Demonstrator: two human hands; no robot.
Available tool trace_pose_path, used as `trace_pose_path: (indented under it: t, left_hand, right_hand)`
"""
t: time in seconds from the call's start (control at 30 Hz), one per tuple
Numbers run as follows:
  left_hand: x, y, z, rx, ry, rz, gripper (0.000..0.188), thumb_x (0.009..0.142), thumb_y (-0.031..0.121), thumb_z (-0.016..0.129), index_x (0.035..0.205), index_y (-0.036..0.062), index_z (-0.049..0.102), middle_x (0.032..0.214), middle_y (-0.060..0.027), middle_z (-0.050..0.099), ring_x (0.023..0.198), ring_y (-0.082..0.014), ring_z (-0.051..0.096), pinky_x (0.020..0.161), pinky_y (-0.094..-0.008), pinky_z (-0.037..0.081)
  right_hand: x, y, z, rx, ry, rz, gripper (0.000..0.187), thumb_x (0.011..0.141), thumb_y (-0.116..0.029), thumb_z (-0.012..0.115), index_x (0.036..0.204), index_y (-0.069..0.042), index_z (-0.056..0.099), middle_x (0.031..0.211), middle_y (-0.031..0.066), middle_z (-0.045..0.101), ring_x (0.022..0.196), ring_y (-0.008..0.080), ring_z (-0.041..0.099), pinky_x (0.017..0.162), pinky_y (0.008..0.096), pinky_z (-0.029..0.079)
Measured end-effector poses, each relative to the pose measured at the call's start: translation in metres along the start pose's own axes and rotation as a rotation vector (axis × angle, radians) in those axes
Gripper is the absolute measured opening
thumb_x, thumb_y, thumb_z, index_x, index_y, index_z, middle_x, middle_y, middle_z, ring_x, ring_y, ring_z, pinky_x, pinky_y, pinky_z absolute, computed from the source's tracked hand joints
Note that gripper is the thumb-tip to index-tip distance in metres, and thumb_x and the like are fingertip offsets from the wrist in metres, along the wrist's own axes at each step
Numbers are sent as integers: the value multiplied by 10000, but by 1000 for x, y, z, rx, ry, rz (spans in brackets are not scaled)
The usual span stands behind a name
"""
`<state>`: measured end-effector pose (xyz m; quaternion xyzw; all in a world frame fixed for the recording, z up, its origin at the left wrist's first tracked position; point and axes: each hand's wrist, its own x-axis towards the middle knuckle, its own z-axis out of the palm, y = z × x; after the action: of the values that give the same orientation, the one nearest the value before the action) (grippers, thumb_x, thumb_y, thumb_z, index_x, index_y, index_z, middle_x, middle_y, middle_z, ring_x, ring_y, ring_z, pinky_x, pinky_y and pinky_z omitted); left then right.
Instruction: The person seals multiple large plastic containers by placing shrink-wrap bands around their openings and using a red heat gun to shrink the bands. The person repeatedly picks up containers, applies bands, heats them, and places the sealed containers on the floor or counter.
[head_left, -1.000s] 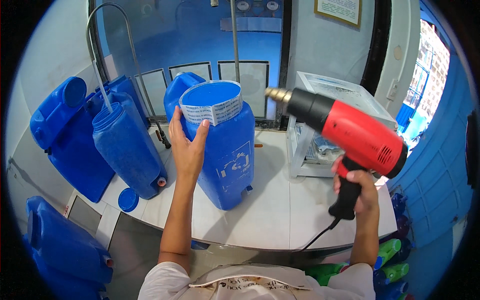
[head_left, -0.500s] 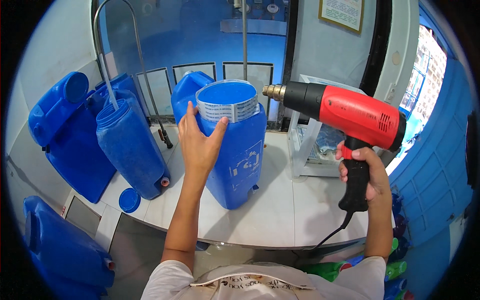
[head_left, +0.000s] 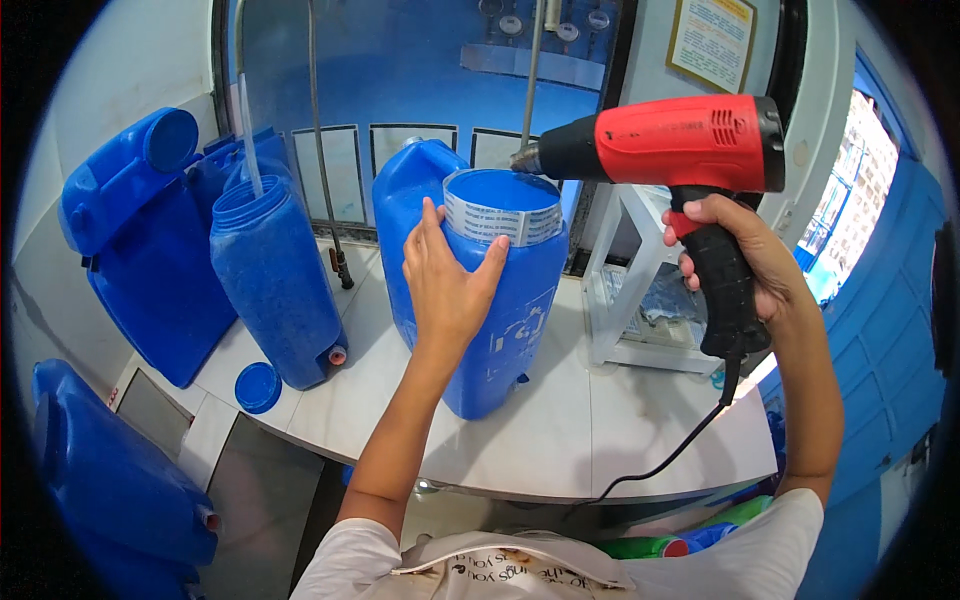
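A blue jerrycan (head_left: 480,360) stands upright on the white tiled counter, its round blue cap (head_left: 500,187) circled by a clear printed shrink seal band (head_left: 512,226). My left hand (head_left: 452,290) holds the band's near left side, thumb at its front lower edge and fingers spread along its left. My right hand (head_left: 745,245) is wrapped round the black handle of a red and black heat gun (head_left: 680,140). The gun's metal nozzle points left and slightly down, appearing just over the cap's far right edge. Whether it touches the cap, I cannot tell.
An uncapped blue jerrycan (head_left: 275,290) with a clear tube in its mouth stands left, a loose blue cap (head_left: 258,387) beside it. Other blue jerrycans (head_left: 150,260) lean farther left. A white-framed rack (head_left: 640,290) stands right. The gun's black cord (head_left: 665,462) crosses the counter's front.
The heat gun has risen and levelled out, its nozzle coming from right of the cap to over its far right edge. My left hand keeps its place on the band. The view has shifted.
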<state>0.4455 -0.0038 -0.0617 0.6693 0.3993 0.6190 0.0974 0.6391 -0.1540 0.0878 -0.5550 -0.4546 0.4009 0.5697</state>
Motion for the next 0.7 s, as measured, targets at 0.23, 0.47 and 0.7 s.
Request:
trace_pose_path:
  t: [0.23,0.47,0.7]
  left_hand:
    - [-2,-2,0,-33,8,-5,900,750,391,665,1350,-84,193,1283,-206,420,1229,-332,316,1015,-458,218]
    - [-3,-1,-2,-8,9,-17,893,738,353,691,1359,-58,199,1282,-182,438,1214,-328,337,1025,-424,243]
    - [-1,-16,-6,-144,-42,19,816,765,250,595,1372,-71,153,1311,-182,417,1238,-325,299,1039,-432,174]
  right_hand:
    - [-5,-17,34,-144,-106,-43,322,768,-193,635,952,45,518,754,120,599,508,121,580,437,224,516]
    - [-45,-18,32,-185,-89,-56,333,736,-182,639,945,58,544,763,128,611,516,142,588,449,237,505]
    - [-81,10,9,-151,44,-61,413,671,-199,603,944,93,502,748,147,574,445,183,551,413,281,491]
